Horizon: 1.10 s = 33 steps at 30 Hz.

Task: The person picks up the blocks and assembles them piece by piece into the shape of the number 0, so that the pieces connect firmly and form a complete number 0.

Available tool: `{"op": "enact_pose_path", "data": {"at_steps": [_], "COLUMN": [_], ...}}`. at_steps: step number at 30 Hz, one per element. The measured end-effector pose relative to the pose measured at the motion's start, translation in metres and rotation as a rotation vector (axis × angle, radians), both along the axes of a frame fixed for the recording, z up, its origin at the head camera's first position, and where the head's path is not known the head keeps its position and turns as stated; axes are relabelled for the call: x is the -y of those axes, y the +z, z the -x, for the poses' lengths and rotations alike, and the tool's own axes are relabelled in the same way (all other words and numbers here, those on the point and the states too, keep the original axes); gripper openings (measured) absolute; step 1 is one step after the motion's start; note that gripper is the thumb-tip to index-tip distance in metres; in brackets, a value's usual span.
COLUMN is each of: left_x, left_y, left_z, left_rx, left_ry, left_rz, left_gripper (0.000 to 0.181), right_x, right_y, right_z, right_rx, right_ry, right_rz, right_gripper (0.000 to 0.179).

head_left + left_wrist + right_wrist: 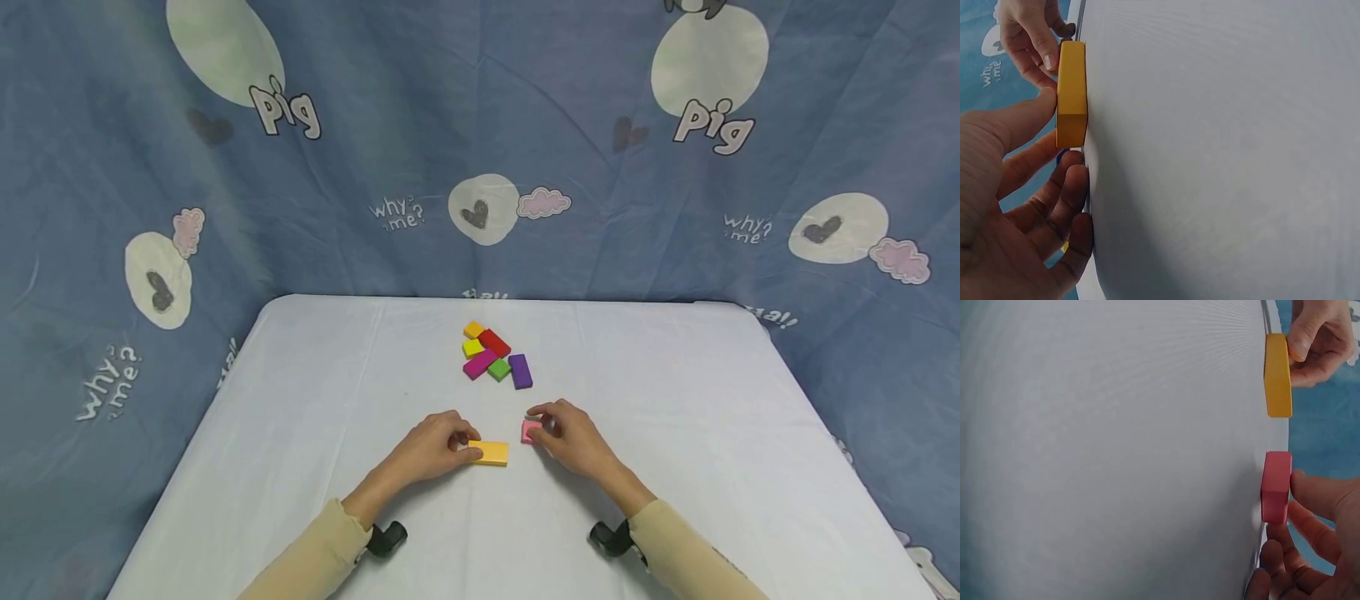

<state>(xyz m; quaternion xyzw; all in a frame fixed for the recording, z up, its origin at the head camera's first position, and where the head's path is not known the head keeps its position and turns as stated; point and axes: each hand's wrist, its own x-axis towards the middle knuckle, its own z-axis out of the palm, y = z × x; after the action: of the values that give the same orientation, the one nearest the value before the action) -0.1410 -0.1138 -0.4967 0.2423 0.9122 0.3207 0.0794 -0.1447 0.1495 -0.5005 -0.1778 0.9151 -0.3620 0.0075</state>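
Observation:
My left hand (435,446) holds the left end of a long orange-yellow block (492,454), which lies flat on the white table. In the left wrist view, the thumb is on the upper face of that yellow block (1072,87) and the index finger is by its end; the other fingers are loosely bent. To the right, a small pink block (529,432) sits between the thumb and index finger of my right hand (576,442). In the right wrist view, the pink block (1276,487) rests on the cloth, a short gap away from the yellow block (1278,376).
Farther back lies a loose cluster: a red block (495,342), an orange block (473,330), a yellow block (472,348), a magenta block (480,364), a green block (499,370) and a purple block (521,372). A blue printed curtain (480,108) hangs behind the white table (337,358).

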Motion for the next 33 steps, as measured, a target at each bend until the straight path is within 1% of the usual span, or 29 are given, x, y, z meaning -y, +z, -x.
{"op": "enact_pose_path", "data": {"at_steps": [6, 9, 16, 22, 27, 33], "left_x": [-0.001, -0.001, -0.001, -0.002, -0.003, -0.003], "left_y": [-0.001, -0.001, -0.002, -0.001, -0.002, -0.003], "left_z": [-0.002, -0.003, -0.004, -0.004, -0.004, -0.005], "left_rx": [-0.001, 0.003, 0.013, 0.038, 0.046, 0.033], "left_ry": [-0.029, -0.043, -0.044, -0.061, -0.06, -0.069], "left_rz": [-0.013, -0.018, -0.028, -0.051, -0.031, -0.006], "left_gripper": [0.02, 0.02, 0.021, 0.02, 0.02, 0.02], "right_x": [0.0, 0.0, -0.001, -0.001, -0.001, -0.002], "right_y": [-0.001, -0.002, -0.002, -0.001, -0.002, -0.003], "right_z": [-0.003, -0.004, -0.006, -0.008, -0.008, -0.011], "right_rx": [0.04, 0.045, 0.035, 0.025, 0.025, 0.02], "right_ry": [0.006, 0.02, 0.077, 0.094, 0.099, 0.105], "right_rz": [-0.001, -0.004, -0.018, -0.022, -0.011, 0.004], "right_gripper": [0.028, 0.028, 0.026, 0.026, 0.024, 0.023]}}
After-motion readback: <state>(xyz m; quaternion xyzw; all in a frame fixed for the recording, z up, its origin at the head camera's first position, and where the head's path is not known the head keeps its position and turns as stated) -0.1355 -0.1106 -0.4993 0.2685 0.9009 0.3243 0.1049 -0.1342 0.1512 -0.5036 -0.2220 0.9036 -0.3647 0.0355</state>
